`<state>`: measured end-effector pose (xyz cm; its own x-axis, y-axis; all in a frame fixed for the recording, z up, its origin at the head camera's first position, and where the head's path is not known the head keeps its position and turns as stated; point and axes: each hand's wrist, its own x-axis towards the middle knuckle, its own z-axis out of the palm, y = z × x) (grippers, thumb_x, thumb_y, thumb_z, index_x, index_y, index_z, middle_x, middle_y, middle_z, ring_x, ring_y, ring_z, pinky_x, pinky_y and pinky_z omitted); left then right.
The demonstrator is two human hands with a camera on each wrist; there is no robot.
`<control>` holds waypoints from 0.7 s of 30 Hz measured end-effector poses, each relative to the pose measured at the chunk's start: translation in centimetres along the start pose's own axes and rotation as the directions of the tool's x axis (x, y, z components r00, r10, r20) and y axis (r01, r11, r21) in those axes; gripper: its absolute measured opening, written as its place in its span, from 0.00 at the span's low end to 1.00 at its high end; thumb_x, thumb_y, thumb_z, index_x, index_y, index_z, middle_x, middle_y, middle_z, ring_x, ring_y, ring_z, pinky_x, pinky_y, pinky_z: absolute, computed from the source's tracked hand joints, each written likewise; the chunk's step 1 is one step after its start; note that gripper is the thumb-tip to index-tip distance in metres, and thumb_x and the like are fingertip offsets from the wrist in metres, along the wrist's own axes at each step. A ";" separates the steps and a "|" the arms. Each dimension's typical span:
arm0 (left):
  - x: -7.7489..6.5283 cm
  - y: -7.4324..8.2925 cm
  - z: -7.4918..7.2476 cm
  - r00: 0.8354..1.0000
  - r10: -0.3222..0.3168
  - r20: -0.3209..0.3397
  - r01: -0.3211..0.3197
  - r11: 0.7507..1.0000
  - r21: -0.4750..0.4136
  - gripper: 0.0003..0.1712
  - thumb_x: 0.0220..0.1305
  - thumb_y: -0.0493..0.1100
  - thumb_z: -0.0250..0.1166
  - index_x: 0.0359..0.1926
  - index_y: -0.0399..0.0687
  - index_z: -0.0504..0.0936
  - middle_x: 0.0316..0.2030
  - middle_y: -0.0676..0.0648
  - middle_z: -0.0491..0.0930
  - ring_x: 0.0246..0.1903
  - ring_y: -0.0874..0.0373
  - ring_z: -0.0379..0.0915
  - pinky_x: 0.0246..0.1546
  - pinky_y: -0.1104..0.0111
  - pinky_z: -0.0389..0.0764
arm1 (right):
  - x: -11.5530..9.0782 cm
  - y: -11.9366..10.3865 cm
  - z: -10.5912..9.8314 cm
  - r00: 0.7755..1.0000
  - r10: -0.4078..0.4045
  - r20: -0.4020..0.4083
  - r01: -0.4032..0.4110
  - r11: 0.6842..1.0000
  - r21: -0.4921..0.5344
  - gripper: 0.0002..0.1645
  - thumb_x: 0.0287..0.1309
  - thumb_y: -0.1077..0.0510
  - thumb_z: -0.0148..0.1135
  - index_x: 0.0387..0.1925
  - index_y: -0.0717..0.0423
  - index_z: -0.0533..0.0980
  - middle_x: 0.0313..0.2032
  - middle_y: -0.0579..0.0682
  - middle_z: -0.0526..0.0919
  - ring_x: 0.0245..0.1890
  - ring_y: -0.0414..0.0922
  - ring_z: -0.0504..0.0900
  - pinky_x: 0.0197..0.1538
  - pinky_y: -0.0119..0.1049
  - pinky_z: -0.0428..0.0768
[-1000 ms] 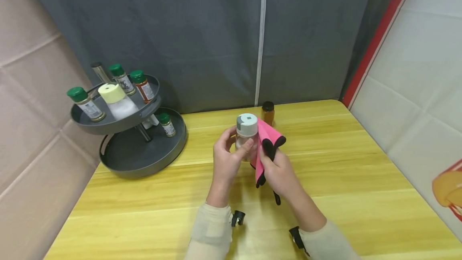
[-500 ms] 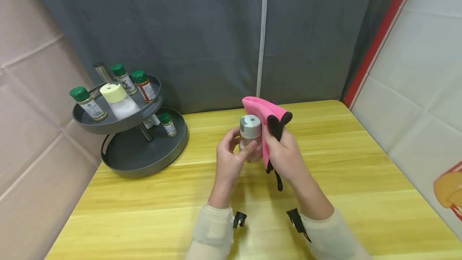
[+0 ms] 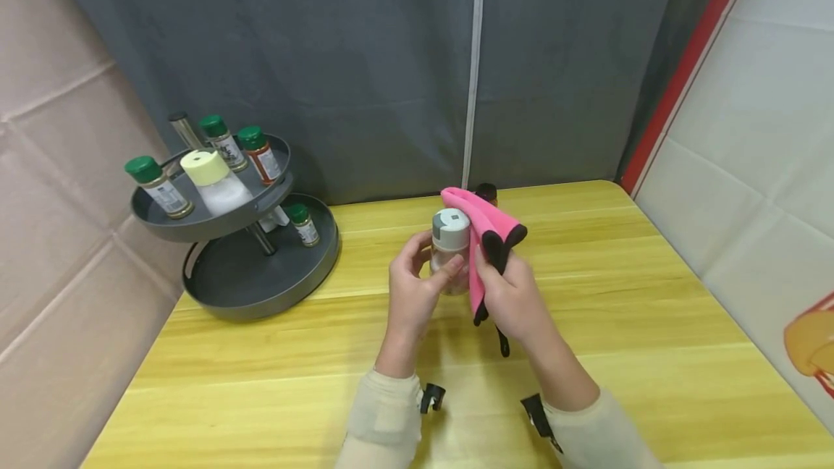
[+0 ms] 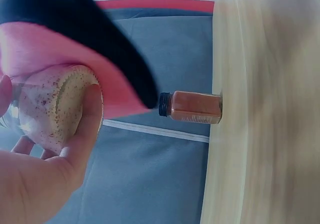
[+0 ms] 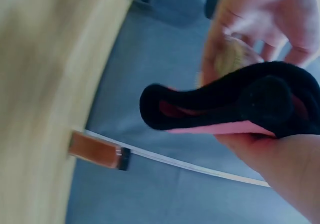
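My left hand [image 3: 413, 288] grips a clear shaker jar [image 3: 451, 241] with a grey-and-white lid, held up off the table. In the left wrist view the underside of the jar [image 4: 60, 103] shows reddish specks, with fingers curled round its base. A folded pink cloth [image 3: 485, 219] with black edging is pinched in my right hand [image 3: 515, 295] and lies against the jar's right side. The right wrist view shows the cloth's black edge [image 5: 200, 108] end-on, with part of the jar hidden behind it.
Behind the cloth, a small dark-capped bottle of reddish-brown powder [image 4: 195, 107] stands on the wooden table [image 3: 260, 396]. At left is a two-tier grey turntable [image 3: 260, 302] with several green-capped spice jars [image 3: 163, 190] and a yellow-capped shaker [image 3: 218, 183]. A grey curtain hangs behind.
The cloth in my right hand has gone up along the jar, then slightly back down. Both hands and the jar have shifted a little to the right over the second.
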<state>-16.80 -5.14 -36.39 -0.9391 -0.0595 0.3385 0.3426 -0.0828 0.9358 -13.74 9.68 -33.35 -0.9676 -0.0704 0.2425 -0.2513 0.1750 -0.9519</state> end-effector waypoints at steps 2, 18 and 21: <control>0.0 0.0 0.0 1.000 -0.004 -0.002 0.004 1.000 0.003 0.27 0.57 0.38 0.76 0.59 0.48 0.81 0.57 0.49 0.79 0.58 0.49 0.73 0.64 0.46 0.68 | -0.1 0.9 0.1 0.999 0.030 0.014 -0.030 0.999 -0.009 0.22 0.78 0.51 0.47 0.63 0.60 0.72 0.32 0.60 0.75 0.32 0.51 0.75 0.38 0.39 0.75; 0.1 -0.2 -0.1 1.000 -0.025 -0.006 0.025 0.999 0.033 0.27 0.58 0.42 0.76 0.59 0.49 0.81 0.57 0.50 0.79 0.59 0.49 0.74 0.64 0.45 0.68 | 1.0 0.3 0.0 0.997 0.074 0.014 -0.073 0.996 -0.052 0.21 0.78 0.50 0.46 0.58 0.62 0.73 0.34 0.60 0.76 0.36 0.53 0.78 0.41 0.42 0.76; 0.0 -0.4 0.0 0.999 -0.032 0.003 0.031 0.998 0.045 0.27 0.57 0.41 0.77 0.59 0.49 0.81 0.56 0.50 0.80 0.58 0.49 0.74 0.64 0.47 0.69 | 1.4 -1.1 -0.4 1.000 -0.004 -0.013 0.004 1.000 -0.022 0.21 0.78 0.51 0.47 0.60 0.60 0.73 0.28 0.61 0.71 0.26 0.53 0.74 0.35 0.40 0.74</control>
<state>-16.93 -5.14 -36.81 -0.9495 -0.0539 0.3091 0.3113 -0.0394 0.9495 -14.78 9.79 -31.88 -0.9669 -0.0582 0.2486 -0.2552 0.1963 -0.9468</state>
